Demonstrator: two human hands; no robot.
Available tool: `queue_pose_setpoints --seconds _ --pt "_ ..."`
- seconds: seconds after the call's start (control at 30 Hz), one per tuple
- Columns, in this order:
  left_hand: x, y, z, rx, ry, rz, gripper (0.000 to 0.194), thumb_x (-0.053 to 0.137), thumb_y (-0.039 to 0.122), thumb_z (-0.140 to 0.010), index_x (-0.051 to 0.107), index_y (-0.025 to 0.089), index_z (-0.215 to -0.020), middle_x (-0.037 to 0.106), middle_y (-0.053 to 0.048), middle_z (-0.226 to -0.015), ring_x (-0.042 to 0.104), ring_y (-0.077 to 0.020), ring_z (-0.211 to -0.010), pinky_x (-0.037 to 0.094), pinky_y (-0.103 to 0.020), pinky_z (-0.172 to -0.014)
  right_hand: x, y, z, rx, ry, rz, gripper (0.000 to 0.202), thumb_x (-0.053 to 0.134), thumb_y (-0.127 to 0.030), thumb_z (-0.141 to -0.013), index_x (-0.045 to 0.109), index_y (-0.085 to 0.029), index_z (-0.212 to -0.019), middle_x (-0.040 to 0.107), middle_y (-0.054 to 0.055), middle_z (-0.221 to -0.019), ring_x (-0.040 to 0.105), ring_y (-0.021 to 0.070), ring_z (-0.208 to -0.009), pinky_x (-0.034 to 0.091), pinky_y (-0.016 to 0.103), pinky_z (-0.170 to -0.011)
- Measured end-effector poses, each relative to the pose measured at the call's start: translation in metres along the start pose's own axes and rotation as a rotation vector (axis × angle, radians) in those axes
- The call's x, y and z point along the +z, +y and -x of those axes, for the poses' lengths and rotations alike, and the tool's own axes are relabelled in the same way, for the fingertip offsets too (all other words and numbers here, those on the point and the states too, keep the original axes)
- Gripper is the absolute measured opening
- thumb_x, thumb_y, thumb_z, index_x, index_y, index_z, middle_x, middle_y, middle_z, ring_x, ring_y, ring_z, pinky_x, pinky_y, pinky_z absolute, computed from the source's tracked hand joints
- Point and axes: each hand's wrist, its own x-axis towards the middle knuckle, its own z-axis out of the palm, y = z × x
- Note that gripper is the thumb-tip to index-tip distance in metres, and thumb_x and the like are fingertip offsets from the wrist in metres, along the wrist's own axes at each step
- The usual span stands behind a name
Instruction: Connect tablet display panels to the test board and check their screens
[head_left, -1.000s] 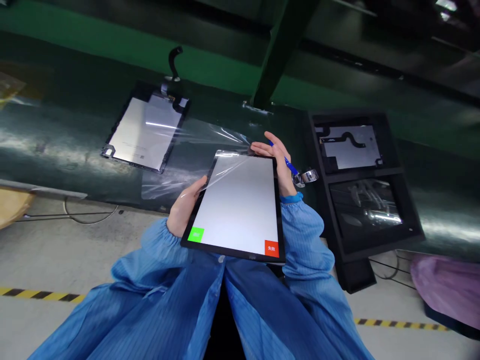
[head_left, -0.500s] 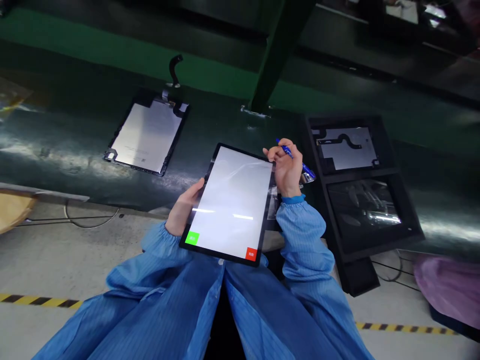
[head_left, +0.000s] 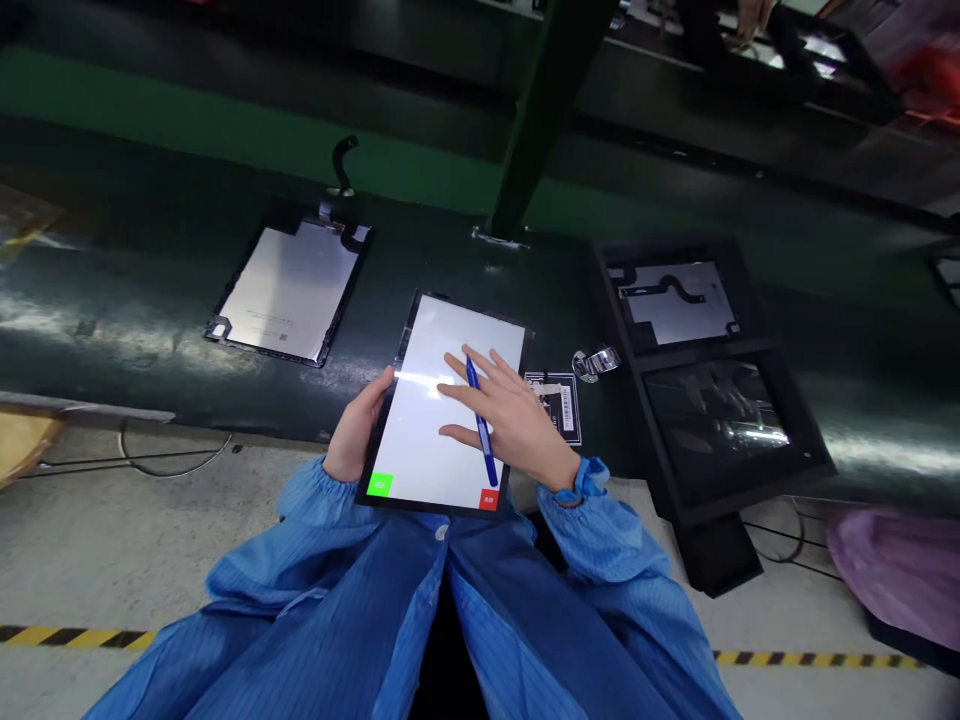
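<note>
A tablet screen (head_left: 442, 400), lit white with a green box and a red box at its near corners, is tilted over the bench's front edge. My left hand (head_left: 356, 425) grips its left edge, thumb along the frame. Over the right half of the screen is my right hand (head_left: 517, 415), fingers spread, with a blue pen (head_left: 481, 420) held between them. A label card (head_left: 566, 405) lies partly under the tablet's right side. Just beyond it is a shiny metal piece (head_left: 596, 363).
A display panel (head_left: 289, 290) with a black flex cable lies on the dark green bench (head_left: 112, 270) at left. At right, a black foam tray (head_left: 641, 400) holds another panel (head_left: 679, 303) and a dark glass piece (head_left: 716, 425). A green post (head_left: 529, 130) rises behind.
My right hand has moved left and down from the tablet's upper right edge onto the screen, its fingers spreading. The metal piece and label card are now more exposed.
</note>
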Motion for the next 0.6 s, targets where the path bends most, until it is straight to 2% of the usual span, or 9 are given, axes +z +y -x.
queue_pose_setpoints --seconds 0.07,0.13,0.2,0.27,0.37,0.47,0.6 --pt "0.0 0.0 0.0 -0.02 -0.015 0.012 0.047 0.044 0.037 -0.1 0.063 0.01 -0.134 0.078 -0.014 -0.103 0.075 -0.0329 -0.098 0.058 -0.045 -0.094 0.008 -0.003 0.007 -0.003 0.089 0.051 0.019 0.057 -0.032 -0.097 0.071 -0.024 -0.107 0.066 0.007 -0.136 0.058 0.0258 -0.133 0.049 0.047 -0.114" --pt "-0.001 -0.001 -0.001 -0.007 -0.019 0.018 0.048 0.045 0.037 -0.099 0.064 0.009 -0.132 0.078 -0.015 -0.102 0.075 -0.0327 -0.096 0.058 -0.044 -0.093 0.007 -0.004 0.014 0.025 0.187 0.052 0.017 0.056 -0.026 -0.098 0.072 -0.027 -0.1 0.069 0.005 -0.131 0.067 0.0229 -0.121 0.058 0.04 -0.101" --pt "-0.002 -0.001 -0.005 0.001 -0.008 0.017 0.047 0.044 0.037 -0.1 0.065 0.007 -0.13 0.079 -0.015 -0.099 0.076 -0.0317 -0.092 0.059 -0.043 -0.091 -0.003 -0.001 0.023 0.101 0.307 0.019 0.016 0.059 -0.026 -0.096 0.072 -0.03 -0.104 0.068 0.003 -0.132 0.07 0.0236 -0.114 0.062 0.04 -0.094" --pt "-0.005 0.001 -0.01 0.011 0.033 0.009 0.045 0.044 0.035 -0.1 0.067 0.006 -0.126 0.079 -0.014 -0.092 0.076 -0.0297 -0.087 0.061 -0.04 -0.087 -0.014 0.009 0.034 0.212 0.47 -0.003 0.02 0.06 -0.026 -0.095 0.071 -0.031 -0.11 0.07 0.004 -0.129 0.072 0.0249 -0.11 0.061 0.043 -0.093" --pt "-0.012 0.005 -0.019 0.078 0.122 0.015 0.04 0.043 0.032 -0.101 0.07 0.009 -0.118 0.079 -0.009 -0.08 0.077 -0.0256 -0.079 0.062 -0.036 -0.083 -0.02 0.036 0.054 0.337 0.627 0.032 0.021 0.059 -0.024 -0.094 0.072 -0.029 -0.109 0.077 0.005 -0.112 0.074 0.0252 -0.101 0.06 0.044 -0.091" --pt "-0.023 0.011 -0.027 0.159 0.145 0.06 0.038 0.04 0.032 -0.102 0.073 0.014 -0.111 0.078 -0.003 -0.075 0.077 -0.0226 -0.077 0.062 -0.032 -0.081 -0.008 0.062 0.077 0.395 0.601 0.108 0.017 0.06 -0.024 -0.093 0.074 -0.026 -0.102 0.078 0.005 -0.095 0.074 0.0223 -0.084 0.061 0.038 -0.079" --pt "-0.034 0.015 -0.028 0.12 0.063 0.092 0.04 0.038 0.036 -0.104 0.076 0.02 -0.102 0.078 0.006 -0.076 0.075 -0.0179 -0.071 0.062 -0.024 -0.068 0.012 0.078 0.093 0.481 0.449 0.148 0.021 0.055 -0.027 -0.095 0.076 -0.023 -0.096 0.074 0.006 -0.08 0.069 0.0192 -0.069 0.057 0.033 -0.066"
